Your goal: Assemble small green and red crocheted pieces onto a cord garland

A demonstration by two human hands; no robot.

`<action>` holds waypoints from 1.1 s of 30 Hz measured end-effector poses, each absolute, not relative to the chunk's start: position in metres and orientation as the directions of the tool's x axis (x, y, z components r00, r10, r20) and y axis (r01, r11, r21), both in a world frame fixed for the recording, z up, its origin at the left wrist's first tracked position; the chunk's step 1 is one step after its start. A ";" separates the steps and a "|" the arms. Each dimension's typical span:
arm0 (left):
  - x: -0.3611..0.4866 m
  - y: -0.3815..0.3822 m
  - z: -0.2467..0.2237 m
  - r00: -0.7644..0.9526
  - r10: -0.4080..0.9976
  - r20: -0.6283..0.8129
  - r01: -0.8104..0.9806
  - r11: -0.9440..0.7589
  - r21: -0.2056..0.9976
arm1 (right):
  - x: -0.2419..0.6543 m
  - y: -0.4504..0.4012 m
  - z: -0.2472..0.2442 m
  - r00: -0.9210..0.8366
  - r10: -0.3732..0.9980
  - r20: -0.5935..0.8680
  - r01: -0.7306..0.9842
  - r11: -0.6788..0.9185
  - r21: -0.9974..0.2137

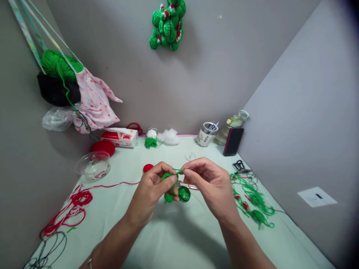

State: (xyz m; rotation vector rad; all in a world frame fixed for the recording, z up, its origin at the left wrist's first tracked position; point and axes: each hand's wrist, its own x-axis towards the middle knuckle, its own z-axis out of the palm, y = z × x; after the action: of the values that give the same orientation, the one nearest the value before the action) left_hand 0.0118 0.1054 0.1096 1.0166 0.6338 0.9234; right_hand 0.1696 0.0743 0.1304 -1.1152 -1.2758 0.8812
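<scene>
My left hand (154, 188) is closed on a green crocheted piece (167, 178), near the middle of the table. Small round green crocheted balls (184, 194) hang just below its fingers. To the right, my right hand (206, 183) pinches a short green yarn strand (177, 170) that stretches between both hands. A metal tool with reddish marks (188, 185) shows between the hands and runs in under the right fingers, which hide part of it.
Red yarn (81, 198) and dark cord lie left; green yarn pieces (254, 198) and black scissors (239, 166) lie right. Behind are a plastic bowl (97, 166), tissue pack (120, 138), white stuffing (170, 137), pen tin (206, 134), phone (233, 142) and bottle.
</scene>
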 end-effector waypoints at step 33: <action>0.007 0.104 0.114 0.540 0.837 -0.088 -0.449 0.375 0.811 | 0.168 0.065 0.127 -0.266 0.461 0.847 0.795 0.602 -0.078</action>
State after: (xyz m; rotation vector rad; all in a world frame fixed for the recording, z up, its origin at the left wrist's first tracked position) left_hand 0.0070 0.1040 0.1144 0.8238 0.5457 0.8772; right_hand 0.1682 0.0649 0.1273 -1.0032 -1.9128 -0.4589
